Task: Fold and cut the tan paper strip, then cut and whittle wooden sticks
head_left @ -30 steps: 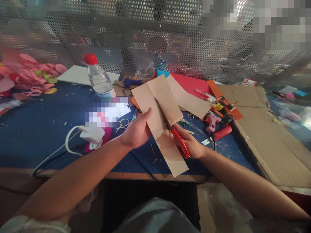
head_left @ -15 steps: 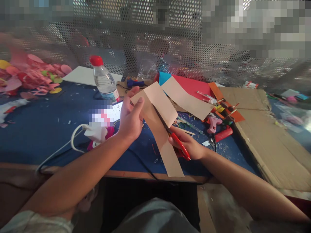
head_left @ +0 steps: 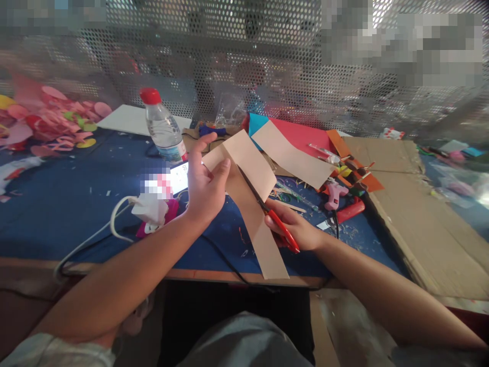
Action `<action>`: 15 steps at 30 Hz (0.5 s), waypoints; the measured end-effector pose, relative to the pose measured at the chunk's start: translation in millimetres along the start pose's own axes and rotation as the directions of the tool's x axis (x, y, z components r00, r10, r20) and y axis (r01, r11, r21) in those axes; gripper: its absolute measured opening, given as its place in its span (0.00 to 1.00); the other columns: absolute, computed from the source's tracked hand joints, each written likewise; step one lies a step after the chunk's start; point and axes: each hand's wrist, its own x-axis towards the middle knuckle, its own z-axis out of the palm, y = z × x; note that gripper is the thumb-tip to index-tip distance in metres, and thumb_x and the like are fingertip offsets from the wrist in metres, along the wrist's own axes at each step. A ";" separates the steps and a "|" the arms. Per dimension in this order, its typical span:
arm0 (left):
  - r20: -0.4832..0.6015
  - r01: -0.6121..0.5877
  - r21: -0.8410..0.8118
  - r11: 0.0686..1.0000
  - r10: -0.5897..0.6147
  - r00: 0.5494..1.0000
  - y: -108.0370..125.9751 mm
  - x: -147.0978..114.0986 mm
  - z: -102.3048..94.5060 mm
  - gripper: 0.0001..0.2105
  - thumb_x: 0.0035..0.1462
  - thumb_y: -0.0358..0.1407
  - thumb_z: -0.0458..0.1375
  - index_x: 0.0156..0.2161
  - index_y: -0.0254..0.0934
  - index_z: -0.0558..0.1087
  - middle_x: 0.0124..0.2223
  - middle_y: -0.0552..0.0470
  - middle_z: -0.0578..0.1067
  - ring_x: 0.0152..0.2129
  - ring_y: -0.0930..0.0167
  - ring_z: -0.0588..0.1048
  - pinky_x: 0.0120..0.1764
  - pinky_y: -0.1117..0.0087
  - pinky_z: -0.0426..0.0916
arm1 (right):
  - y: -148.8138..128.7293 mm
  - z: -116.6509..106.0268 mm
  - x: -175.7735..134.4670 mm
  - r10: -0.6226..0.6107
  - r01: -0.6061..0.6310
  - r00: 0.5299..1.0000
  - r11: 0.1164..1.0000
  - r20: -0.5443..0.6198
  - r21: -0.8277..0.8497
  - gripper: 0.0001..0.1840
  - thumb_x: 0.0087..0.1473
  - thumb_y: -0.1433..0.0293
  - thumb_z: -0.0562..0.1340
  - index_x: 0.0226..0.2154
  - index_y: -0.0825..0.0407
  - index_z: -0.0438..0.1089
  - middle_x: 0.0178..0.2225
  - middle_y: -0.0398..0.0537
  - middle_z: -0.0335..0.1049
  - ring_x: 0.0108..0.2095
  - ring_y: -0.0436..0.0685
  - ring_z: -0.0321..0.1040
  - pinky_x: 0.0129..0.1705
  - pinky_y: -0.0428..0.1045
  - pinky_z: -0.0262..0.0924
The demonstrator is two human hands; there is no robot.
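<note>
Between my hands is a tan sheet of paper (head_left: pixel 260 239), with a slit splitting it into two strips that hang apart. My left hand (head_left: pixel 206 186) pinches its far left end between thumb and fingers, the index finger raised. My right hand (head_left: pixel 294 227) is closed around the red handles of a pair of scissors (head_left: pixel 282 227). The dark blades lie in the slit, pointing up and left toward my left hand, and look nearly shut. One strip curls down to the table's front edge; the other lifts above the blades. Another tan paper piece (head_left: pixel 292 155) lies just beyond.
A water bottle (head_left: pixel 164 127) with a red cap stands behind a lit phone (head_left: pixel 178 178) and a white charger (head_left: pixel 151 209). On the right are a pink glue gun (head_left: pixel 336 193), a red-handled cutter (head_left: pixel 349 210) and flat cardboard (head_left: pixel 431 219). Pink paper scraps (head_left: pixel 49 120) pile at far left.
My left index finger has straightened and lifted off the paper, while the thumb stays at its end. The scissors and my right hand stay almost in the same place.
</note>
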 end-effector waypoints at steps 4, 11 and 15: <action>-0.020 -0.011 0.027 1.000 0.011 1.000 -2.8 0.9 0.8 0.30 0.62 0.49 0.71 0.65 0.47 0.70 0.65 0.45 0.75 0.69 0.53 0.67 0.67 0.55 0.65 | 0.8 -1.7 0.5 0.005 -0.005 1.000 1.000 0.002 -0.014 0.38 0.60 0.42 0.70 0.59 0.49 0.63 0.23 0.28 0.59 0.15 0.44 0.54 0.17 0.42 0.52; -0.008 -0.035 0.004 0.999 0.035 0.999 -3.9 0.7 2.6 0.30 0.61 0.48 0.72 0.64 0.46 0.69 0.67 0.45 0.73 0.69 0.54 0.68 0.68 0.55 0.65 | -2.1 0.3 -1.5 0.011 -0.012 1.000 0.999 -0.026 -0.042 0.42 0.59 0.41 0.70 0.62 0.48 0.63 0.24 0.29 0.56 0.18 0.45 0.51 0.20 0.42 0.53; 0.015 -0.003 -0.030 1.000 0.003 1.000 -3.4 -1.3 3.9 0.28 0.62 0.44 0.71 0.64 0.48 0.70 0.66 0.47 0.75 0.67 0.57 0.71 0.67 0.56 0.66 | -6.2 -0.2 -3.1 -0.022 0.018 0.998 0.996 -0.054 -0.086 0.39 0.60 0.44 0.71 0.63 0.46 0.66 0.26 0.32 0.53 0.22 0.47 0.47 0.23 0.43 0.53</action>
